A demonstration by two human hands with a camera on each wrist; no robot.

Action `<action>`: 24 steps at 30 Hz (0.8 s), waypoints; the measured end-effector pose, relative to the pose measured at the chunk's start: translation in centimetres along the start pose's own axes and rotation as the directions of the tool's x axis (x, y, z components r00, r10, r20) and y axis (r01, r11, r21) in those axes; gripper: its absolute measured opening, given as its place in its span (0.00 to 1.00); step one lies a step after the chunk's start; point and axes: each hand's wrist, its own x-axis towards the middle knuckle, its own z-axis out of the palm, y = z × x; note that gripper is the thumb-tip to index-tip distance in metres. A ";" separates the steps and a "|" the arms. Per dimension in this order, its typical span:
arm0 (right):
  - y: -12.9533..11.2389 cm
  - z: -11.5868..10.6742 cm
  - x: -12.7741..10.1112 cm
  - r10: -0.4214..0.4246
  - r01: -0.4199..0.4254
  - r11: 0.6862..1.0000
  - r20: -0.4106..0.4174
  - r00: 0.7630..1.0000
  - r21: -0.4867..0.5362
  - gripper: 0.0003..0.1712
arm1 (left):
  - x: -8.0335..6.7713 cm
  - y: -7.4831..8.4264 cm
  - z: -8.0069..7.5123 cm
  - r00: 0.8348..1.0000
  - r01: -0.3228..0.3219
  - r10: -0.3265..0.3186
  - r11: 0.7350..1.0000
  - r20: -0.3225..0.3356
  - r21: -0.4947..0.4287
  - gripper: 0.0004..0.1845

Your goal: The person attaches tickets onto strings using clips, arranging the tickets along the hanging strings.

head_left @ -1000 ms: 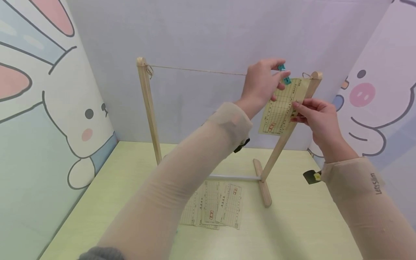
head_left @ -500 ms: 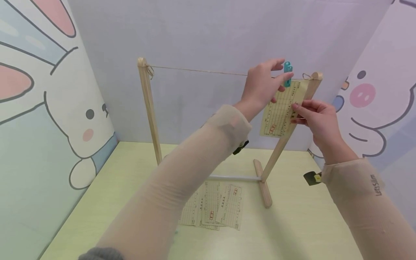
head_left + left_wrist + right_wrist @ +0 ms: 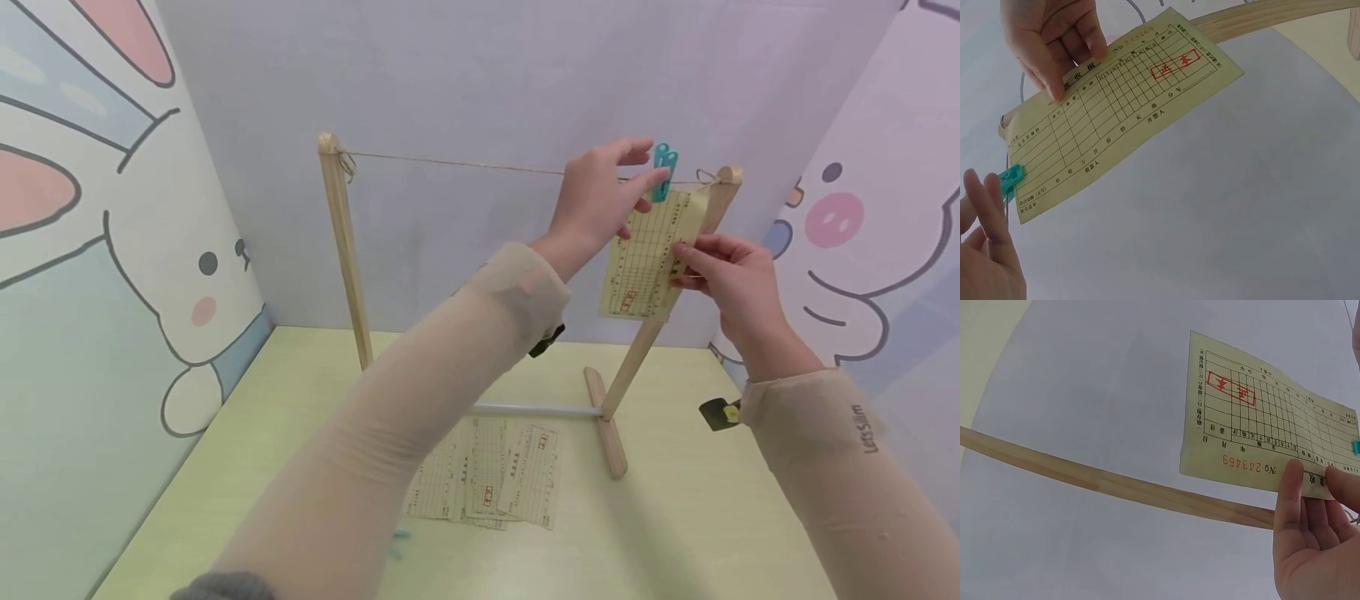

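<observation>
A yellow printed receipt slip (image 3: 643, 258) hangs at the right end of the twine line (image 3: 457, 162). My right hand (image 3: 742, 279) pinches its right edge between thumb and fingers. A teal clothespin (image 3: 663, 173) stands upright over the slip's top edge at the line; in the left wrist view the clothespin (image 3: 1011, 180) bites the slip's short edge. My left hand (image 3: 600, 187) is beside it with fingers spread, the thumb at or just in front of the clothespin. In the right wrist view, red stamp marks show on the slip (image 3: 1254, 412).
The line runs between the left wooden post (image 3: 345, 250) and right wooden post (image 3: 637, 358) of a rack, joined low down by a white bar (image 3: 536, 410). More receipt slips (image 3: 528, 475) lie overlapping on the table (image 3: 675, 533). Small teal pieces (image 3: 399, 542) lie near my left forearm.
The clothespin has turned from slanted to upright over the slip's top edge. My left hand has eased slightly left, away from it. My right hand keeps its pinch on the slip.
</observation>
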 end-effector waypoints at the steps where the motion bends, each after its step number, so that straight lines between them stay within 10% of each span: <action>1: 0.0 0.0 0.0 0.000 0.000 1.000 0.004 1.000 0.006 0.11 | 0.0 0.0 -0.1 1.000 -0.002 0.002 1.000 0.001 -0.005 0.26; 24: 0.4 -0.1 -0.1 0.018 -0.018 0.999 0.019 1.000 0.031 0.13 | -0.6 -1.0 -1.6 0.999 -0.036 0.034 0.998 -0.023 -0.060 0.25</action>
